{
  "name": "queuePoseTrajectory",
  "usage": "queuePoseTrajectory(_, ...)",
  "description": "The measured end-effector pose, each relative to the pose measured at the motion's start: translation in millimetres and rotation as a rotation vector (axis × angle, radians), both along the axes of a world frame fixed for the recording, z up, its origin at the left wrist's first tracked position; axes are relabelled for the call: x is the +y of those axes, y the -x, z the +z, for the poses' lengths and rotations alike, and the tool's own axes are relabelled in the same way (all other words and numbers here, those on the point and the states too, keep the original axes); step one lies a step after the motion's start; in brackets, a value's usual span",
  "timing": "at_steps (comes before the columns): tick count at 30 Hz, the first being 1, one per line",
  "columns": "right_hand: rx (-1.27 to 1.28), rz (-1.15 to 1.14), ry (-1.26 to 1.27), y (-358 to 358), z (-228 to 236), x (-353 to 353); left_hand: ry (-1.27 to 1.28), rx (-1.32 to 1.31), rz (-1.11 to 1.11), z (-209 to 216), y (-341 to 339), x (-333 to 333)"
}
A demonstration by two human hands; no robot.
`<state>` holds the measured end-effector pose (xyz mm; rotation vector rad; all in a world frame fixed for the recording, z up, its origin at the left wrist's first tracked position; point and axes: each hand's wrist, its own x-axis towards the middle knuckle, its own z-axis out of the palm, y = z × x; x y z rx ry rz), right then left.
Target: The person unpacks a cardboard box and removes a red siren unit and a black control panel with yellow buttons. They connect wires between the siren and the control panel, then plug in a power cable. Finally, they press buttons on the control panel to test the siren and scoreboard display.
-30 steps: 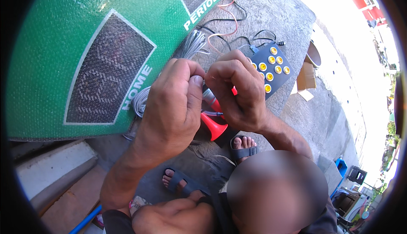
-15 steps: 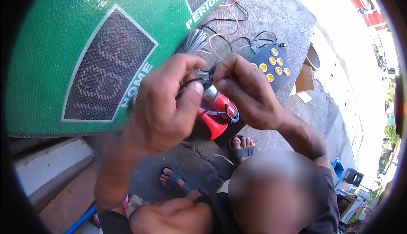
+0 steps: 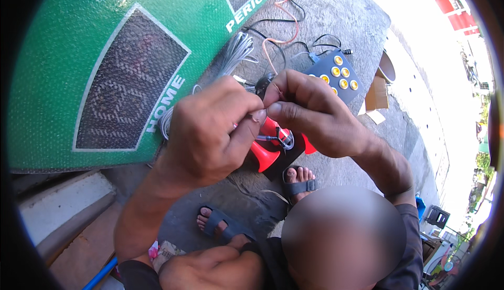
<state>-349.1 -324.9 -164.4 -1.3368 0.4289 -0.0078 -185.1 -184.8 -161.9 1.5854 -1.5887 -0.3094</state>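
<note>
My left hand (image 3: 207, 132) is closed, its thumb and forefinger pinched together. The fingertips of my right hand (image 3: 317, 119) are closed too and meet the left ones. Whatever they pinch is too small or hidden to make out. Below my fingers lies a red air horn set: a red trumpet bell (image 3: 266, 157), a second red bell (image 3: 308, 145) partly behind my right hand, and a red cylinder (image 3: 270, 128) with coiled clear tubing (image 3: 286, 140). A dark round part (image 3: 263, 84) shows just beyond my fingertips.
A green scoreboard (image 3: 58, 80) in bubble wrap fills the far left. A bundle of grey cable (image 3: 239, 53) lies at its edge. Farther right sit a dark control box (image 3: 328, 63) with yellow buttons, loose cables (image 3: 296, 19) and a cardboard box (image 3: 377, 96). My sandalled feet are below.
My hands have come together, fingertips now touching. The dark strand seen at my left thumb is no longer visible. My left hand has shifted slightly right, uncovering more of the grey cable.
</note>
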Motion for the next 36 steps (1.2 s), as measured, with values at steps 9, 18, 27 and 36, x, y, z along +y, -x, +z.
queuePoseTrajectory(9,-0.879,0.043,1.353,-1,-28,-2,-0.764,1.897,-0.205,3,2,18)
queuePoseTrajectory(18,0.033,0.061,0.025,9,7,-3,0.297,-0.263,-0.012,-11,14,8)
queuePoseTrajectory(27,0.112,0.006,-0.211,3,17,0,0.333,-0.472,-0.007,-16,-2,14)
queuePoseTrajectory(36,0.070,0.112,0.177,3,12,-1,0.354,-0.486,-0.060,-14,-2,14)
